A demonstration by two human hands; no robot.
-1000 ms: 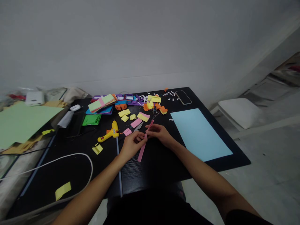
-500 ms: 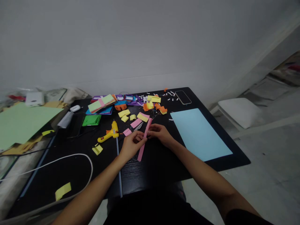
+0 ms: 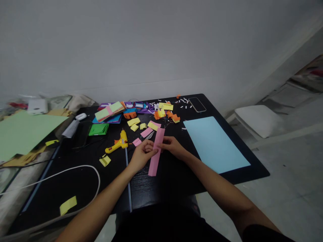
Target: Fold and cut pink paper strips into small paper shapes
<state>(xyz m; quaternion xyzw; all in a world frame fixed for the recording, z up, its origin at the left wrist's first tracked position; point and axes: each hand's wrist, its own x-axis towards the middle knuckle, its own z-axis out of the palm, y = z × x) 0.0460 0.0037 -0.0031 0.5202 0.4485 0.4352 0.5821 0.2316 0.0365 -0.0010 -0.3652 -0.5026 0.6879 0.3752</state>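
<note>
A long pink paper strip (image 3: 154, 164) with a lengthwise crease is held at a slant above the black table. My left hand (image 3: 143, 155) grips its left edge, thumb on the front and fingers behind. On its right edge my right hand (image 3: 172, 147) pinches it between thumb and fingers. Just beyond the strip lie scissors (image 3: 150, 135), partly hidden, and smaller pink paper pieces (image 3: 147, 132). Left of my left hand, a yellow glue gun (image 3: 118, 142) rests on its side. Folded yellow paper pieces (image 3: 133, 121) are scattered behind it.
A light blue sheet (image 3: 215, 144) covers the right side of the black table (image 3: 143, 191). A phone (image 3: 197, 105) lies at the back right near paper scraps. Stacked coloured papers (image 3: 110, 111) sit at the back left. A white cable (image 3: 83, 166) loops at the left; a white stool (image 3: 254, 119) stands right.
The pink strip has been turned or opened out, so it now shows a wider face. My right hand's thumb has come onto its front. Both hands stay in nearly the same place.
</note>
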